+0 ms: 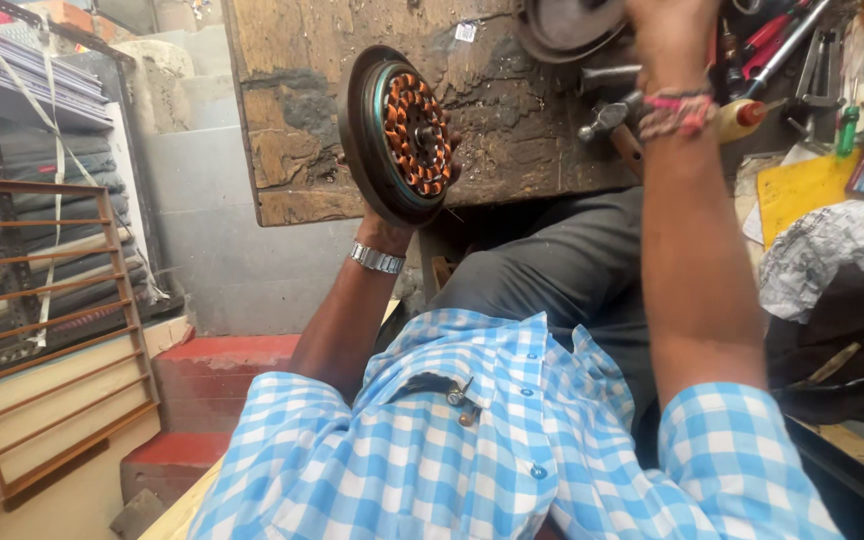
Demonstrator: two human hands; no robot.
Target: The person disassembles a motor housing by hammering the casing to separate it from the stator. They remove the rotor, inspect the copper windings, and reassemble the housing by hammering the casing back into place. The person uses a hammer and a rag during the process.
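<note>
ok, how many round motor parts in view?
2. The wound stator disc is held on edge in the left hand at the workbench edge; a second round housing, partly cut off, sits by the right hand. More may be hidden.

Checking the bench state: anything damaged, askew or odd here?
Wooden bench top is worn, with chipped patches near its edge. Left hand holds the motor stator disc on edge over the bench rim. Tools lie jumbled beside the right hand.
</note>
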